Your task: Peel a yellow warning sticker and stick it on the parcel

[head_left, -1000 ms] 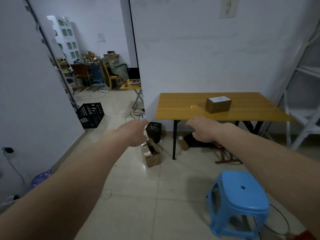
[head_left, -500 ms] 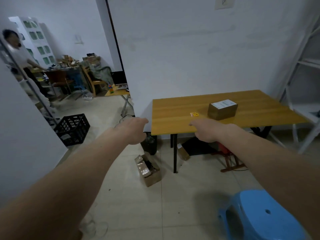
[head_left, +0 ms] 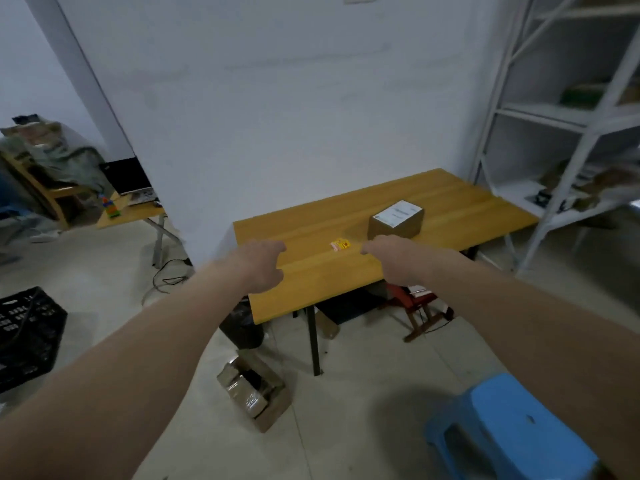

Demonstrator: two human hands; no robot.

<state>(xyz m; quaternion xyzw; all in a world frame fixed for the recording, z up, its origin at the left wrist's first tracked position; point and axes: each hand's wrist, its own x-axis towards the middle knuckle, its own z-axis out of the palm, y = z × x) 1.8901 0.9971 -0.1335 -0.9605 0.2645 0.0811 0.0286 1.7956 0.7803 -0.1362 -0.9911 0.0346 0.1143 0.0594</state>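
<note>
A small yellow warning sticker (head_left: 339, 244) lies flat on the wooden table (head_left: 467, 209). Right of it and a little farther back stands the parcel (head_left: 397, 224), a brown cardboard box with a white label on top. My left hand (head_left: 261, 263) hangs over the table's near left part, left of the sticker, fingers loosely curled and holding nothing. My right hand (head_left: 389, 258) is stretched out just right of the sticker and in front of the parcel, fingers loosely bent, holding nothing. Neither hand touches the sticker or the parcel.
A blue plastic stool (head_left: 512, 431) stands on the floor at lower right. An open cardboard box (head_left: 252, 393) and a black bin (head_left: 242, 323) sit by the table's left leg. A white metal shelf (head_left: 568, 116) rises right of the table. A black crate (head_left: 27, 334) is at far left.
The view has closed in on the table and swung right. Both hands now reach over the tabletop on either side of the sticker; earlier they were short of its front edge.
</note>
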